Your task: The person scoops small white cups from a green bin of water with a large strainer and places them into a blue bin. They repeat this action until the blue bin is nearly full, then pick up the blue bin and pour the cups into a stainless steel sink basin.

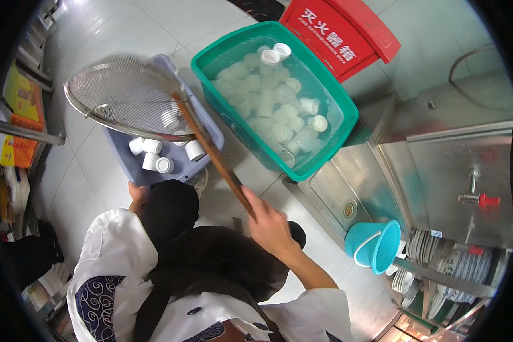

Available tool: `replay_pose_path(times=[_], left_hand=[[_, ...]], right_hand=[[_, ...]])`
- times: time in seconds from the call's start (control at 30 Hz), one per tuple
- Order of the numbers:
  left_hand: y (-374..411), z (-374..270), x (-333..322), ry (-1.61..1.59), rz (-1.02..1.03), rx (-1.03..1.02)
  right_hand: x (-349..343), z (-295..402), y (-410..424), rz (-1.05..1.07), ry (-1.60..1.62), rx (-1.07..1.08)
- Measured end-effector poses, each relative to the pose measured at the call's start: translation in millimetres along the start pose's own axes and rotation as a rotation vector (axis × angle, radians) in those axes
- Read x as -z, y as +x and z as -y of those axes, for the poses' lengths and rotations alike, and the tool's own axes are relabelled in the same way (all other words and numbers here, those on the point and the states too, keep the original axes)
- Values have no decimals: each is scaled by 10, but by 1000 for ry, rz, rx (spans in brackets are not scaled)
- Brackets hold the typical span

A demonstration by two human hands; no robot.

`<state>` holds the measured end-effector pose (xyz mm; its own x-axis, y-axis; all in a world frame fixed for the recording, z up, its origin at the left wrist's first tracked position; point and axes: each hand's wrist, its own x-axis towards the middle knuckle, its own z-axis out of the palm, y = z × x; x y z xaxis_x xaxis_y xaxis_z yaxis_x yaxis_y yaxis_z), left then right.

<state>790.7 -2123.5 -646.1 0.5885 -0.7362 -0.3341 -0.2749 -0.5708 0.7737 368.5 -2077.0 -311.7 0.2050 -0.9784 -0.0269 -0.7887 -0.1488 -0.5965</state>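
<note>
My right hand [267, 222] is closed around the wooden handle [222, 164] of a large wire-mesh strainer [124, 94]. The strainer is tilted over a grey-blue plastic tub [122, 154], its mesh partly blurred. White cups or small jars [152, 146] lie in that tub, and some show through the mesh. My left hand [137, 196] is at the tub's near left corner, partly hidden by my knee; its fingers cannot be made out fully. To the right, a green plastic tub [243, 143] holds cloudy water with many similar white pieces [282, 115] in it.
A red fire extinguisher box [329, 38] stands behind the green tub. At right are a stainless-steel sink [337, 192], a turquoise bucket [370, 248] with a white handle, and a rack with stacked plates [423, 248]. Metal shelving [30, 134] with packages lines the left.
</note>
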Motion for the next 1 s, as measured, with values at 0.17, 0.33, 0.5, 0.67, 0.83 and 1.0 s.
replay_pose_path(times=[0.17, 0.33, 0.5, 0.67, 0.83, 1.0], left_hand=[[309, 364, -44, 164, -25, -57], [344, 289, -47, 257, -14, -62], [719, -205, 191, 713, -168, -244], [280, -2638, -1002, 62, 122, -452], [-255, -3746, -2008, -228, 102, -188], [-827, -3911, -2218, -100, -82, -166]], right_hand=[[576, -155, -492, -395, -128, -52], [1004, -614, -668, -370, -383, -358], [1133, -1125, -317, -225, -659, -512], [886, -1792, 96, -28, -892, -552], [1134, -2022, 327, 58, -858, -397], [1614, -1564, 363, 291, -957, -527]])
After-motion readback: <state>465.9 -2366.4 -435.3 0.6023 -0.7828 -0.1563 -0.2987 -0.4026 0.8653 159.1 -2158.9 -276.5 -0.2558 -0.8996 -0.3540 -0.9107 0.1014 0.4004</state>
